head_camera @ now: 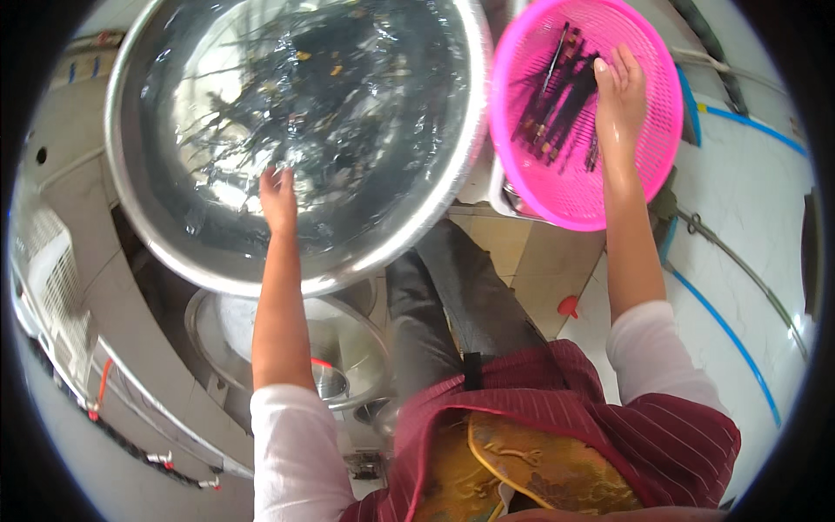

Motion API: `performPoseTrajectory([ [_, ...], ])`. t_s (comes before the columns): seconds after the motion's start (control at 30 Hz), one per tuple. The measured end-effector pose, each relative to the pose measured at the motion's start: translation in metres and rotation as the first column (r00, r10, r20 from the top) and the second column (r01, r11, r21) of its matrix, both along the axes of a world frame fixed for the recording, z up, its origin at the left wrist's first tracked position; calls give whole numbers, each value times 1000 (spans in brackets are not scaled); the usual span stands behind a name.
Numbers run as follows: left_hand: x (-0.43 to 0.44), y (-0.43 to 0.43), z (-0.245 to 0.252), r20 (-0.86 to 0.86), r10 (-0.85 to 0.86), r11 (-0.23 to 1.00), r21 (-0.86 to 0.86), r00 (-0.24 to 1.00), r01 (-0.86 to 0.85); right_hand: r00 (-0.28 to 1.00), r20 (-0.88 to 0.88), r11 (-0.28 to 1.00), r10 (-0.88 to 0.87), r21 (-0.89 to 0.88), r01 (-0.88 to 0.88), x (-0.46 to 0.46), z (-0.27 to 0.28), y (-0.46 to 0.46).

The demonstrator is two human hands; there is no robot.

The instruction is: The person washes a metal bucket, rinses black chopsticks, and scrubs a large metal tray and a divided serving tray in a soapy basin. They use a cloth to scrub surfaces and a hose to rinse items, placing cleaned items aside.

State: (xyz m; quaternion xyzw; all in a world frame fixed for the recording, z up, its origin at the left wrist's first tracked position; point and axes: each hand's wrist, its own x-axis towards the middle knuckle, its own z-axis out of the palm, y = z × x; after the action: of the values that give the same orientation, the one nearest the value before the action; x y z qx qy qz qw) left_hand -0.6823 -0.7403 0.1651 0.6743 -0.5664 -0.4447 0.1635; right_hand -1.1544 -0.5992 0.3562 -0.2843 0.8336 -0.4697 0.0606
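Observation:
A large round metal basin holds water with many dark, thin strands or stalks in it, along with a few small yellow bits. My left hand is at the basin's near side, its fingertips at the water and nothing plainly in its grasp. To the right stands a pink plastic colander. Inside it lies a loose pile of dark, slender strips, whose exact kind I cannot tell. My right hand is over the colander's right part, wet, fingers apart, holding nothing that shows, beside the strips.
Below the big basin, a smaller metal basin sits near the floor with a metal bowl in it. A white plastic basket is at the far left. Blue hose runs along the right. A small red object lies on the tiles.

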Motion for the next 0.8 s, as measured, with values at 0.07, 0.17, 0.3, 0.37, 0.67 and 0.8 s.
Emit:
performPoseTrajectory([
  [0.07, 2, -23, -5, 132, -16, 996, -83, 991, 28, 953, 192, 971, 233, -99, -217, 78, 25, -39],
  [0.17, -23, -64, 5, 410, -92, 935, -278, 907, 221, 839, 333, 887, 431, 15, -461, 140, -23, -99],
  [0.3, -39, -115, 6, 755, -306, 826, -92, 579, 556, 781, -27, 706, 624, 449, -548, 179, -118, -193],
  [0.37, -63, -138, 9, 662, -533, 734, 51, 527, 678, 550, -210, 549, 808, 606, -576, 172, -174, -229],
  [0.67, -81, -37, -54, 663, -468, 812, 62, 584, 581, 300, 22, 158, 954, 812, -562, 226, -239, -195],
  [0.8, -57, -32, 12, 402, -436, 897, 121, 805, 426, 114, 162, -53, 980, 769, -637, 188, -198, -170],
])
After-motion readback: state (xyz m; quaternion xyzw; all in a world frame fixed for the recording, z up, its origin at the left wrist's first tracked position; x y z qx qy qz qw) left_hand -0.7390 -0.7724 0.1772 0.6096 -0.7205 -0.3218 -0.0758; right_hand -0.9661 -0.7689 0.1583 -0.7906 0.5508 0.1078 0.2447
